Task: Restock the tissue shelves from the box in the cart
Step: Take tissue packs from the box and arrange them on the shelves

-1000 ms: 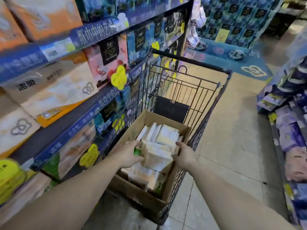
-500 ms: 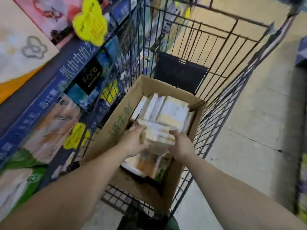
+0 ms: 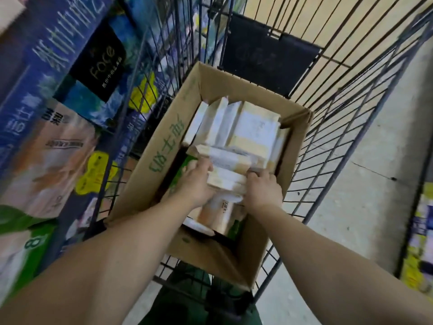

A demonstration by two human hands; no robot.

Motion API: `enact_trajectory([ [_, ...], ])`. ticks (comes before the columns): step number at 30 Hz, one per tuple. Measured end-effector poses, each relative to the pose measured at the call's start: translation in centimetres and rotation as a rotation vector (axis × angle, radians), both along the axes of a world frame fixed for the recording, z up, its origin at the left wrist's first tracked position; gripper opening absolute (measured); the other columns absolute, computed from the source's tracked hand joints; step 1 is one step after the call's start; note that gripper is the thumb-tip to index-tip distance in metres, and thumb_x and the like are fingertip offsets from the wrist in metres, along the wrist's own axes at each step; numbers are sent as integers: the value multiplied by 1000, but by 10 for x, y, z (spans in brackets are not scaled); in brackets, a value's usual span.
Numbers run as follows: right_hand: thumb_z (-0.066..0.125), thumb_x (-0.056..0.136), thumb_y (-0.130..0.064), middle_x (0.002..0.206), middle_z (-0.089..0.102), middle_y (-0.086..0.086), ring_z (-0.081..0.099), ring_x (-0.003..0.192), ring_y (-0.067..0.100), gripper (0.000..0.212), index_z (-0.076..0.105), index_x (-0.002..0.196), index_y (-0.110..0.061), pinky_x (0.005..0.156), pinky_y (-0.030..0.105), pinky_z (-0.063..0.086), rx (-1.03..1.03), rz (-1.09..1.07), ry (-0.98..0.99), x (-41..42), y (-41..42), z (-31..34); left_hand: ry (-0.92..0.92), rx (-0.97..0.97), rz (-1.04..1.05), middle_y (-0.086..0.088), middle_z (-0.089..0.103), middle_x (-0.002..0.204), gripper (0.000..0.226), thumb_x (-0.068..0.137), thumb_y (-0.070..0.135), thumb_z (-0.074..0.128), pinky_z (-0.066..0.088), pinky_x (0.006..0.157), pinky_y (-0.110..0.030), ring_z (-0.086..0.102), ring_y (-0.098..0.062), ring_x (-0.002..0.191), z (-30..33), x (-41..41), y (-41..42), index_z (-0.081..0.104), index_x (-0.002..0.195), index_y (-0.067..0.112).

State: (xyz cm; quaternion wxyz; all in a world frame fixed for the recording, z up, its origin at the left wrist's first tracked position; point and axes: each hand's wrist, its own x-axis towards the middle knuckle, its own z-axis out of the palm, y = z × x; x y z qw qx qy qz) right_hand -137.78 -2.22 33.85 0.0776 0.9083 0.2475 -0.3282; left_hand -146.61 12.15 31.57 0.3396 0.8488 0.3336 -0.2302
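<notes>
The blue tissue shelves [image 3: 58,95] now loom closer on the left beside the dark wire cart [image 3: 339,141]. In its brown cardboard box [image 3: 159,141], both hands have closed in: left hand [image 3: 195,182] and right hand [image 3: 263,190] grip 1 cream tissue pack [image 3: 226,178], ready for lifting; neighbouring packs crowd it.

The box [image 3: 161,146] is matt brown cardboard with green print. The tissue packs [image 3: 253,127] inside wear glossy plastic film. The cart [image 3: 332,127] is thin dark metal wire. The floor [image 3: 375,174] is smooth, pale tile.
</notes>
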Motion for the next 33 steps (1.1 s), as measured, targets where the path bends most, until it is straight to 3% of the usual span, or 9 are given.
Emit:
enact_trajectory([
  [4, 65, 74, -36, 129, 46, 7, 42, 119, 33, 56, 52, 127, -23, 96, 37, 38, 71, -50, 35, -2, 0, 3, -57, -56, 17, -1, 49, 105, 34, 76, 25, 72, 38, 68, -30, 51, -24, 95, 4, -6, 11, 43, 93, 24],
  [7, 69, 77, -30, 108, 58, 1, 58, 95, 20, 46, 56, 119, -19, 76, 25, 45, 311, -317, 285, 0, 0, 18, -63, -268, 140, 2, 53, 102, 43, 76, 22, 78, 38, 55, -25, 51, -14, 76, 16, -15, 27, 43, 102, 22],
  [11, 84, 72, -25, 103, 62, -1, 63, 86, 14, 53, 52, 114, -18, 74, 25, 55, 603, -635, 400, -4, 2, 49, -138, -551, 407, 0, 58, 116, 77, 74, 17, 81, 56, 77, -40, 62, -22, 99, 37, -31, 50, 38, 138, 19],
  [13, 86, 68, -29, 110, 64, 5, 66, 92, 21, 62, 51, 117, -14, 82, 39, 57, 741, -785, 386, -7, 8, 64, -151, -627, 443, -4, 65, 117, 56, 76, 20, 80, 55, 86, -39, 64, -20, 103, 46, -38, 57, 55, 125, 11],
  [16, 85, 68, -34, 110, 69, 8, 70, 92, 23, 59, 57, 116, -13, 82, 45, 58, 910, -905, 454, -8, 19, 90, -251, -675, 532, 1, 65, 109, 34, 79, 25, 77, 52, 75, -28, 62, -12, 96, 71, -43, 57, 61, 109, 18],
  [20, 76, 78, -40, 99, 73, 2, 71, 89, 21, 36, 64, 102, -17, 82, 40, 59, 1004, -836, 429, -10, 34, 128, -493, -745, 683, 3, 61, 111, 36, 81, 21, 74, 51, 85, -33, 61, -17, 102, 104, -49, 44, 52, 109, 24],
  [25, 59, 90, -44, 118, 66, 0, 66, 98, 17, 45, 50, 130, -27, 78, 32, 58, 1028, -637, 596, -38, 28, 165, -700, -657, 841, -3, 63, 115, 33, 92, 16, 60, 57, 59, -29, 67, -12, 79, 157, -84, 16, 45, 122, 17],
  [28, 50, 95, -22, 104, 66, -7, 63, 87, 10, 22, 54, 114, -34, 60, 20, 52, 1030, -517, 782, -68, 3, 190, -759, -537, 844, -10, 63, 125, 38, 92, 22, 61, 57, 81, -39, 67, -24, 96, 188, -125, -10, 50, 127, 10],
  [33, 53, 98, -23, 118, 65, -1, 65, 101, 18, 27, 49, 125, -26, 91, 43, 53, 1121, -263, 797, -125, -24, 244, -805, -381, 881, 2, 65, 119, 38, 93, 47, 53, 54, 87, -43, 65, -23, 103, 256, -203, -58, 52, 125, 27],
])
